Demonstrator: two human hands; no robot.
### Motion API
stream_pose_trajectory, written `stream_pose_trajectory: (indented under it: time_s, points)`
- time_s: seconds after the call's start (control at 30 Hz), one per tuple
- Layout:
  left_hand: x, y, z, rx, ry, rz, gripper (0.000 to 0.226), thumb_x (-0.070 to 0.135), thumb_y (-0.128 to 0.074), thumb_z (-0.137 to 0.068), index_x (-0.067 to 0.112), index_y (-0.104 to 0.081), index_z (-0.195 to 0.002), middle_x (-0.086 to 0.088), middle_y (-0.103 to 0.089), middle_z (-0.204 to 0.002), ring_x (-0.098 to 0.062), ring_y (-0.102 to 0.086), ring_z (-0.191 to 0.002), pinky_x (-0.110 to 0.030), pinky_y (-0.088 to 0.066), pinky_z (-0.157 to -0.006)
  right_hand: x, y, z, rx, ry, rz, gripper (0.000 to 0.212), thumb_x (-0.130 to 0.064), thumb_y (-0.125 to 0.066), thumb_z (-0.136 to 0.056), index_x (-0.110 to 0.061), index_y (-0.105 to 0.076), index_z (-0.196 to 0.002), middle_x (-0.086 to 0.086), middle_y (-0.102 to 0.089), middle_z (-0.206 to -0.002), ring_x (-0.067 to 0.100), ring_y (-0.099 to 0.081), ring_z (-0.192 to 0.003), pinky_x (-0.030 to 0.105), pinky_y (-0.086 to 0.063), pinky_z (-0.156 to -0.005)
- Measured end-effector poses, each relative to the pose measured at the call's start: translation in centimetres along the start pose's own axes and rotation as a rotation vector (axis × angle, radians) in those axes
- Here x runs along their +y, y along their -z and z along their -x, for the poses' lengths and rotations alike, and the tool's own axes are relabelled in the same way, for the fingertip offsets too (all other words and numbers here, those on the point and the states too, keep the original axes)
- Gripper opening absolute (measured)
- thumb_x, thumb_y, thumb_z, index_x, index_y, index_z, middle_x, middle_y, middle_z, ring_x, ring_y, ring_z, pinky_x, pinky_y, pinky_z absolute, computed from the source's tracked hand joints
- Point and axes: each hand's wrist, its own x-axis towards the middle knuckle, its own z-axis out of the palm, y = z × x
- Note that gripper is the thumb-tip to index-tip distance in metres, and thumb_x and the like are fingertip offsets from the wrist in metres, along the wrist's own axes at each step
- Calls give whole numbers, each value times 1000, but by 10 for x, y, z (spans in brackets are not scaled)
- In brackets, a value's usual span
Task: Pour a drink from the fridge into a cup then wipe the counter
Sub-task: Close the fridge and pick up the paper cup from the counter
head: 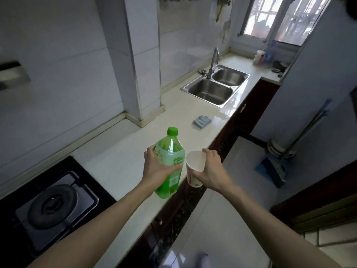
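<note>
Centre frame over the counter (119,161) edge: left hand (157,167) grip wraps mid-body of capped green bottle (170,163), prob heavy & slick; right hand (211,169) pinches flimsy paper cup (194,167), so squeeze lightly.

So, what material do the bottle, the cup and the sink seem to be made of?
Bottle: clear green plastic, glossy; liquid shows through.
Cup: probably paper, matte white inside, printed outside.
Sink: likely stainless steel, grey brushed sheen with soft reflections.
</note>
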Motion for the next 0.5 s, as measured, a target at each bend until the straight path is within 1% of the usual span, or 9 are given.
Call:
stream_pose_trajectory:
  time_s: [0.1,0.2,0.3,0.37,0.43,0.5]
  points:
    - [5,-17,-20,81,-4,-13,95,30,-94,-57,20,-37,-132,0,-41,-126,-16,-50,-117,-36,-48,-102,13,13,-33,-45,58,7,91,-53,-67,-80,-10,-24,-148,8,-33,-141,24,-32,-133,38,-37,-108]
    - [13,-32,-36,161,2,-4,96,35,-94,-53,19,-39,-130,-1,-43,-126,-17,-51,-117,-39,-49,-103,25,25,-65,-78,126,2,89,-50,-67,-81,-9,-24,-148,9,-33,-141,25,-33,-133,37,-34,-110]
    - [16,-43,-48,230,38,2,102,51,-91,-42,24,-42,-127,0,-49,-124,-16,-56,-115,-41,-52,-100,37,35,-91,-121,166,-10,89,-50,-68,-82,-8,-25,-148,9,-32,-142,25,-32,-134,36,-34,-110]
    - [13,-44,-54,271,65,-6,101,57,-92,-40,27,-46,-125,0,-53,-122,-16,-59,-113,-40,-54,-97,42,36,-107,-158,201,4,89,-49,-69,-82,-8,-24,-148,10,-33,-141,26,-31,-134,36,-33,-110]
    - [8,-45,-61,290,92,-14,100,61,-92,-40,29,-48,-123,0,-56,-121,-15,-61,-111,-40,-56,-94,46,35,-120,-189,211,-4,89,-48,-69,-82,-8,-24,-148,10,-32,-141,26,-31,-134,37,-34,-109]
    - [3,-45,-67,317,115,-26,100,60,-93,-38,29,-50,-123,0,-56,-121,-16,-62,-111,-41,-56,-94,48,30,-133,-209,218,-23,89,-49,-69,-82,-9,-24,-148,9,-32,-141,25,-31,-133,37,-34,-109]
